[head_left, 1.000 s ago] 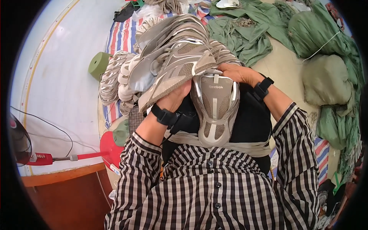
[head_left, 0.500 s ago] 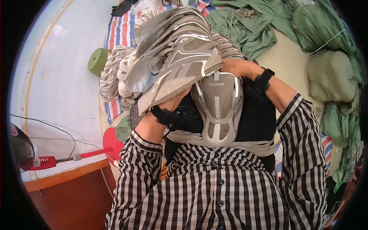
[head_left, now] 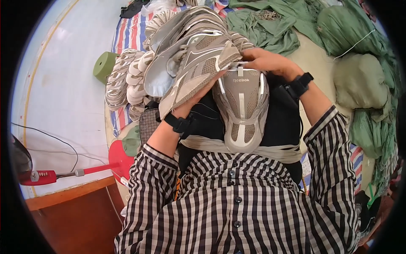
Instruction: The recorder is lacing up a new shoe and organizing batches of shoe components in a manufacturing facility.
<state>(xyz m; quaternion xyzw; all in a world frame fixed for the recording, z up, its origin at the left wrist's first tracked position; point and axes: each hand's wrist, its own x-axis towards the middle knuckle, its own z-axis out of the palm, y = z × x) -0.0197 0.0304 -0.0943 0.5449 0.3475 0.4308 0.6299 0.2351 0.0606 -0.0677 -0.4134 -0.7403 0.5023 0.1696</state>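
A grey-brown shoe upper [head_left: 198, 73] with mesh panels and pale piping slants across my left hand [head_left: 198, 96], which grips it from below. The upper hides most of that hand's fingers. At the upper's right end, my right hand [head_left: 270, 62] closes its fingertips on the edge; the upper partly covers them. Beneath my right hand, a second shoe upper [head_left: 242, 101] lies on my lap, tongue toward the far side and rounded toe toward me. Behind the held piece, a row of stacked shoe uppers [head_left: 190, 21] leans together, linings showing.
More shoe uppers [head_left: 120, 78] lie bundled on a striped sheet [head_left: 129, 31] at the left, beside a green cone of thread [head_left: 105, 67]. Green cloth and stuffed sacks [head_left: 359, 82] fill the right. A red stand [head_left: 120, 163] is near my left elbow, by a wooden edge [head_left: 72, 194].
The held upper has tilted more steeply, its near-left end swinging rightward. My right hand has lifted slightly at its edge, uncovering more of the tongue top below. The whole view has shifted a little.
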